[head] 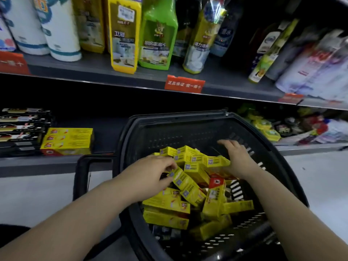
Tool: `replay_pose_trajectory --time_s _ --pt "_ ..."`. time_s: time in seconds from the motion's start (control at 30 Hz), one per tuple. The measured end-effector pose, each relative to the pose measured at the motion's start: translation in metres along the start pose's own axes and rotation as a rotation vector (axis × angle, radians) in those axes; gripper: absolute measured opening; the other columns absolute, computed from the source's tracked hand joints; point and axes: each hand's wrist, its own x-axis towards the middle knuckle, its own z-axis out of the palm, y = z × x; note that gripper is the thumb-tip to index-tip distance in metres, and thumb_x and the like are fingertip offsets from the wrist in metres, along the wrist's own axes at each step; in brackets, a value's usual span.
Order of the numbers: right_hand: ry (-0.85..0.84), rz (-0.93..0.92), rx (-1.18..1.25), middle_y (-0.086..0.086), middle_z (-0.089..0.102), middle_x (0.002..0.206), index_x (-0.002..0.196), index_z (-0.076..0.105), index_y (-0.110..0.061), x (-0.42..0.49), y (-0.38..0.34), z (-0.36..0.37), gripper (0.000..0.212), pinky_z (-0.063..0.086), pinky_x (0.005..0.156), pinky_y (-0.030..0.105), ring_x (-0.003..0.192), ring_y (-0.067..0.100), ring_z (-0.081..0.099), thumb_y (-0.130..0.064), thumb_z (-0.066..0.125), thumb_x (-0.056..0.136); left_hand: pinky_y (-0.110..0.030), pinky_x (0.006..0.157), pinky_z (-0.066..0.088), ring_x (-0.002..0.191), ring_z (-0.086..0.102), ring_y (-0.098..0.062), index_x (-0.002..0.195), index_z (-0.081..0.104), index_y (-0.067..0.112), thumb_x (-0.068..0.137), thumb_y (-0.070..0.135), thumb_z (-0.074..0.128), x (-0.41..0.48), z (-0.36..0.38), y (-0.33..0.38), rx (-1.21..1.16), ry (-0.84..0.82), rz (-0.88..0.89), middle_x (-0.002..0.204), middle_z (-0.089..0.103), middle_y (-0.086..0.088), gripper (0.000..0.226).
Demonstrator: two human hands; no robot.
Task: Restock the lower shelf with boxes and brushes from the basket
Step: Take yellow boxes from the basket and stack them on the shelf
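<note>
Yellow box (pixel 183 182) in play, right at the top of the heap: a long, slim carton, and by the look of it light and stiff, thin card that would dent if squeezed hard. The left hand (pixel 154 174) has its fingers curled over the near end, pinching it. That will do for lifting, though a hold nearer the middle of the long sides would stop it swinging. The right hand (pixel 235 157) lies flat across the far cartons, fingers stretched out, gripping nothing that I can see. Glossy faces, so a loose stack could slide. All around, more yellow cartons (pixel 165 204) sit jumbled in the black basket (pixel 178 117), with dark packs half hidden beneath. Beyond the rim, the lower shelf (pixel 105 136) already carries a neat stack of the same boxes (pixel 67 141) beside black brush packs (pixel 20 127).
</note>
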Motion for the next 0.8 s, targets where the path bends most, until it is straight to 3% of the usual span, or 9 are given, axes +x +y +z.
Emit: replay_pose_trajectory --time_s 0.07,0.13,0.27,0.37,0.47,0.57,0.7,0.8 --pt "-0.164 0.068 0.050 0.007 0.036 0.143 0.144 0.029 -0.024 -0.004 0.012 0.010 0.093 0.035 0.107 0.039 0.130 0.029 0.038 -0.030 0.082 0.068 -0.023 0.088 0.043 0.109 0.048 -0.004 0.120 0.052 0.032 0.093 0.036 0.052 0.003 0.003 0.010 -0.030 -0.009 -0.016 0.116 0.055 0.017 0.027" --pt "-0.253 0.089 0.137 0.006 0.047 0.134 0.140 0.038 -0.019 -0.007 0.020 0.022 0.080 0.041 0.101 0.037 0.123 0.026 0.048 -0.024 0.079 0.072 -0.027 0.091 0.045 0.107 0.051 -0.002 0.117 0.053 0.033 0.092 0.034 0.053 0.004 0.008 0.018 -0.089 -0.029 -0.045 0.114 0.056 0.019 0.025" --pt "-0.118 0.085 0.136 0.007 0.064 0.113 0.121 0.055 -0.014 -0.008 0.019 0.006 0.048 0.050 0.084 0.033 0.100 0.022 0.061 -0.034 0.071 0.081 -0.028 0.091 0.048 0.104 0.054 -0.001 0.117 0.053 0.031 0.092 0.030 0.055 0.006 0.021 0.023 -0.219 -0.075 -0.144 0.109 0.056 0.018 0.025" --pt "-0.063 0.028 0.477 0.005 0.070 0.095 0.102 0.062 -0.016 -0.018 -0.005 -0.016 0.034 0.054 0.077 0.037 0.087 0.020 0.066 -0.040 0.070 0.079 -0.026 0.094 0.047 0.109 0.053 -0.003 0.125 0.049 0.028 0.092 0.031 0.056 0.006 0.029 0.026 -0.368 -0.069 -0.219 0.117 0.055 0.014 0.034" --pt "-0.171 -0.001 0.808 0.000 0.074 0.087 0.099 0.062 -0.019 -0.035 -0.045 -0.029 0.029 0.056 0.070 0.025 0.081 0.012 0.071 -0.042 0.067 0.082 -0.018 0.086 0.045 0.109 0.053 -0.004 0.134 0.042 0.027 0.094 0.036 0.050 0.006 0.030 0.030 -0.571 -0.056 -0.285 0.121 0.052 0.013 0.041" --pt "-0.221 -0.046 0.891 0.001 0.073 0.088 0.100 0.060 -0.016 -0.043 -0.077 -0.030 0.028 0.056 0.065 0.020 0.077 0.009 0.071 -0.041 0.060 0.087 -0.015 0.081 0.046 0.097 0.058 0.002 0.131 0.041 0.034 0.093 0.044 0.047 0.005 0.027 0.035 -0.829 -0.025 -0.342 0.110 0.057 0.018 0.040" --pt "-0.288 -0.072 1.009 0.003 0.071 0.088 0.098 0.061 -0.026 -0.050 -0.098 -0.028 0.030 0.057 0.063 0.022 0.071 0.018 0.072 -0.048 0.040 0.095 -0.039 0.096 0.049 0.106 0.062 -0.015 0.125 0.045 0.025 0.083 0.050 0.060 0.007 0.025 0.028 -0.976 0.039 -0.466 0.114 0.063 0.005 0.051" --pt "-0.247 -0.024 0.979 0.001 0.073 0.095 0.100 0.064 -0.022 -0.040 -0.081 -0.025 0.030 0.057 0.073 0.024 0.082 0.018 0.071 -0.038 0.038 0.099 -0.033 0.086 0.050 0.100 0.063 -0.014 0.117 0.052 0.024 0.085 0.040 0.063 0.007 0.023 0.019 -1.049 0.040 -0.551 0.108 0.067 0.003 0.038"
